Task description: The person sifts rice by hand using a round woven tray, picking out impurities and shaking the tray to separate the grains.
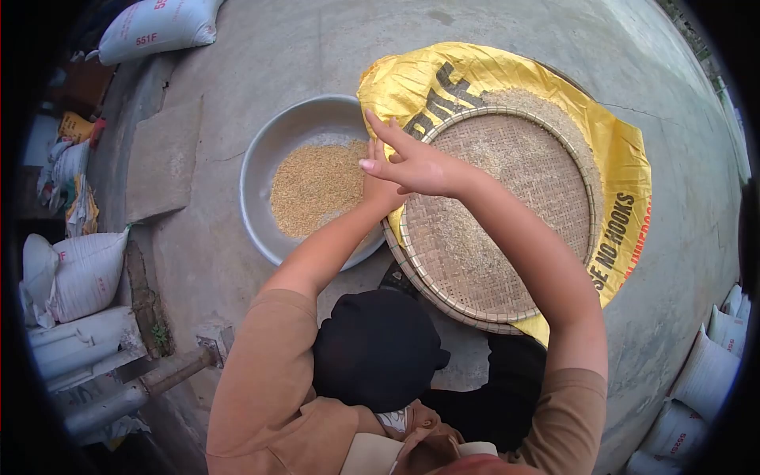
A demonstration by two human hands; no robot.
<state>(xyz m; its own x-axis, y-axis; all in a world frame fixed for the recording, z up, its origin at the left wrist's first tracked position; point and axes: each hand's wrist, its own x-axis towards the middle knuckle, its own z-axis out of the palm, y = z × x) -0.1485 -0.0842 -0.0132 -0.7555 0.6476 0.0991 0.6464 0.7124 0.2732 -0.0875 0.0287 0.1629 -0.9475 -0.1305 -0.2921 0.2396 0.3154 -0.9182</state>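
Over the right rim of a metal basin (264, 134), my two hands meet and cross. My right hand (419, 165) is on top, its fingers spread and stretched out, holding nothing visible. My left hand (382, 190) lies partly hidden beneath it; the fingers that show point straight up and away. Golden-brown grain (313, 186) covers much of the basin's bottom. Just to the right, a round woven bamboo tray (546, 210) has pale grain or husk scattered across it. Another woven rim (431, 297) shows under its near edge.
A yellow printed sack (625, 170) lies beneath the trays, with pale grain or husk (554, 111) along its far part. Filled white sacks stand at the upper left (162, 32), left (89, 269) and lower right (704, 372). A pipe (170, 372) lies at the lower left.
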